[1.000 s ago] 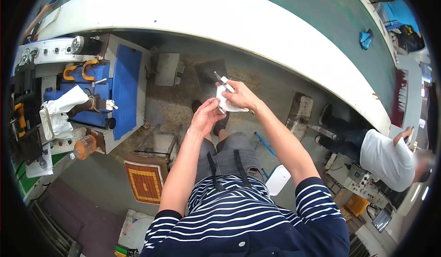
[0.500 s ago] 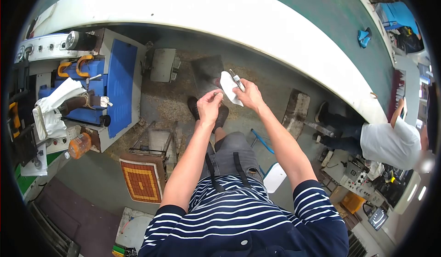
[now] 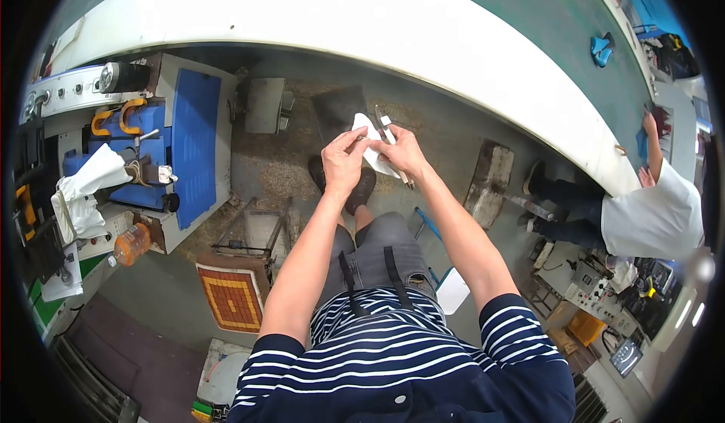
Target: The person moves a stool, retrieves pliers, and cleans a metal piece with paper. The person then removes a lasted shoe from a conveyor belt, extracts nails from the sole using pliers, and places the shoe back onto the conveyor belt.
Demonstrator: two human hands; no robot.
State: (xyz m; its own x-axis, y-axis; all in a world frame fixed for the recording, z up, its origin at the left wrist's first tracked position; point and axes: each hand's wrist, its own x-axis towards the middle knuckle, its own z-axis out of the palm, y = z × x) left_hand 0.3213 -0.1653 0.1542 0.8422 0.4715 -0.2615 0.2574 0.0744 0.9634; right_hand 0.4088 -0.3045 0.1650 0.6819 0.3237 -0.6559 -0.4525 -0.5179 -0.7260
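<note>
My left hand (image 3: 343,160) is closed in a pinch beside the white cloth or paper (image 3: 363,122). A small thing seems to sit at its fingertips, too small to name. My right hand (image 3: 402,153) is closed around a long, slim caliper-like tool (image 3: 387,124) with a pale block near its upper end. The white sheet lies against the same hand and hangs between both hands. My fingertips nearly meet over the floor, in front of my dark shoes (image 3: 361,190).
A long white bench edge (image 3: 423,23) with a green top curves ahead. At left stands a blue-and-grey machine (image 3: 198,140) with an orange bottle (image 3: 132,245). A stool with a beaded mat (image 3: 230,294) is near my left side. A co-worker in a white shirt (image 3: 653,219) stands at right.
My hands have come together, the left fingertips now at the white sheet. The tool stands more upright in my right hand. The co-worker at right has reached an arm over the bench.
</note>
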